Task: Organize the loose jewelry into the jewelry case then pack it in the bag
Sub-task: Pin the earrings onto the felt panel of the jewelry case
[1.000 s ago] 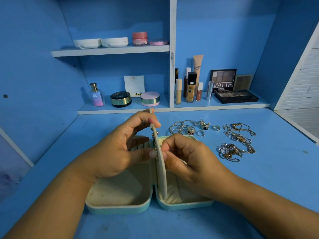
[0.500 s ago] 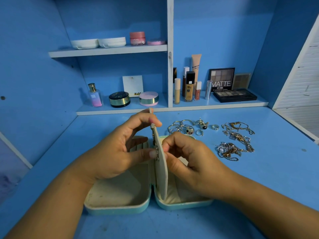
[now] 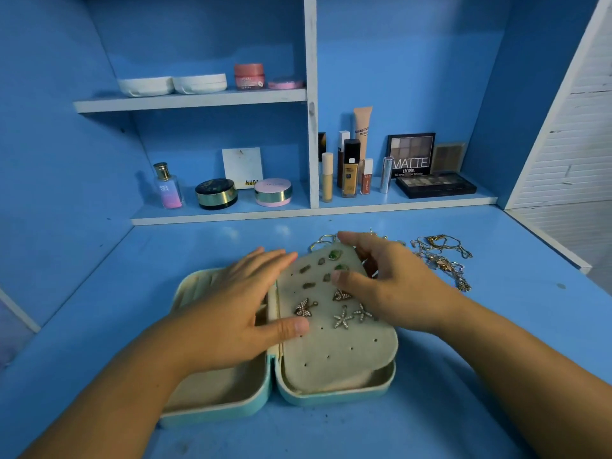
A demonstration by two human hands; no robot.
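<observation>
One blue table [image 3: 496, 326] carried everything, with shelves [image 3: 188, 100] of cosmetics standing at its back. Near the front edge the case [image 3: 215, 415] lay open flat, its two halves side by side. A beige panel [image 3: 334, 356] lay over the right half, its far end tilted up a little. The left hand [image 3: 231, 313] was spread flat over the left half, fingers straight and together, thumb pressing the panel by the hinge, gripping nothing. The right hand [image 3: 397, 289] rested over the panel's far right corner, fingers loosely spread, thumb touching the panel, holding nothing that I could see. A tangle of chains [image 3: 443, 256] lay on the table just right of that hand, and a few rings [image 3: 323, 241] showed beyond the panel's far edge, mostly hidden by the fingers. Earrings [image 3: 342, 318] were pinned in the panel: starfish near the middle, green and dull ones farther up.
</observation>
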